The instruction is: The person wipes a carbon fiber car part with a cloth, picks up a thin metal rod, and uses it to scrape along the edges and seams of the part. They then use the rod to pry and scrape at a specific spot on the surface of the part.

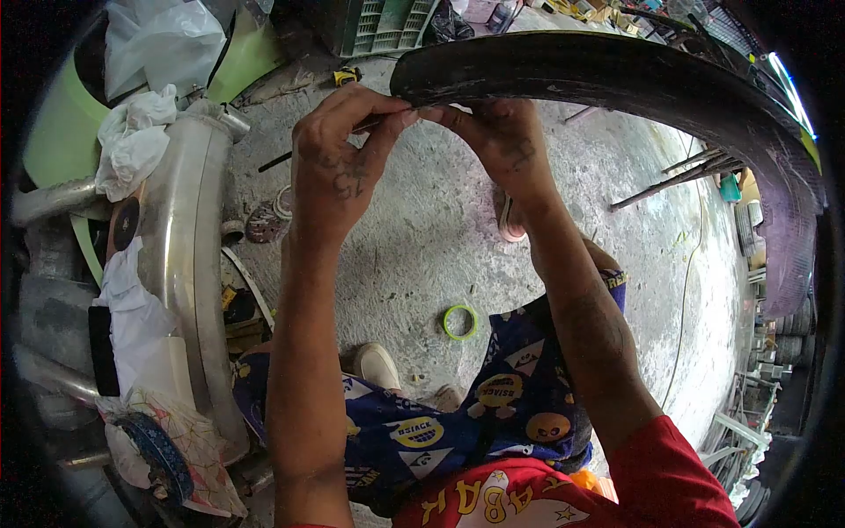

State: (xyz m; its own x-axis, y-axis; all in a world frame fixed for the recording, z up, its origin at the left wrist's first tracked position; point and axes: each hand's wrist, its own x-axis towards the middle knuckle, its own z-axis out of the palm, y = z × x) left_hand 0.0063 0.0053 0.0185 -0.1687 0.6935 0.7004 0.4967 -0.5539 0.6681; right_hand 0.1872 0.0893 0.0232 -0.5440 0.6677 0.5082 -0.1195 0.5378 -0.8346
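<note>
A long, curved black strip-like part (563, 66) arches from the upper middle to the right side. My left hand (348, 145) is at its left end, with thumb and fingers pinched together near the lower edge. A thin dark stick (275, 162) shows beside that hand, partly hidden by it. My right hand (497, 141) is closed on the part's lower edge, its thumb tip meeting the left fingertips. Whatever is between the left fingertips is too small to make out.
On the left stands a large silver metal piece (189, 246) with white plastic and cloth on it. A green ring (459, 322) lies on the concrete floor (422, 255). A green crate (387, 26) is at the top; metal rods (678, 179) stand at right.
</note>
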